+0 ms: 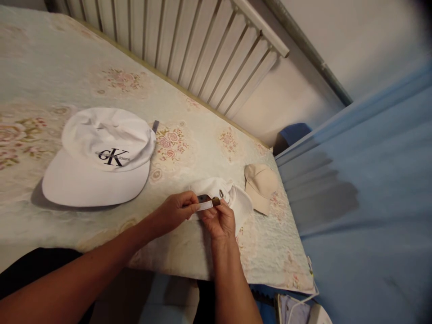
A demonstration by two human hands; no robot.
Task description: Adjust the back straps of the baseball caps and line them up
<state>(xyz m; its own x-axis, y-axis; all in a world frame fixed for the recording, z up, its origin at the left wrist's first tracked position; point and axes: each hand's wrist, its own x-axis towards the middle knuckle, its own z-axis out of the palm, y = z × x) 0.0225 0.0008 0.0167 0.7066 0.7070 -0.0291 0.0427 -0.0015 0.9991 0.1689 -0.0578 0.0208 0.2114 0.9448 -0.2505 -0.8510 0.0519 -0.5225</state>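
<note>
My left hand (180,207) pinches one end of a short strap (205,205), with the thumb along its pale side. The strap has a white face, a dark face with small dots, and a brownish, brass-looking piece at its right end. At that end my right hand (221,218) grips it between closed fingers. Just behind both hands lies a white cap (241,202), partly covered by them. Whether the strap is joined to this cap I cannot tell. Farther left rests a larger-looking white cap (108,157) with black CK lettering, its brim towards me.
A beige cap (259,184) lies beyond my right hand. Everything rests on a floral cloth (202,135) over a flat surface. White slats (189,49) run along the back edge. A blue curtain (354,202) hangs at the right, with items and a white cable (302,299) below.
</note>
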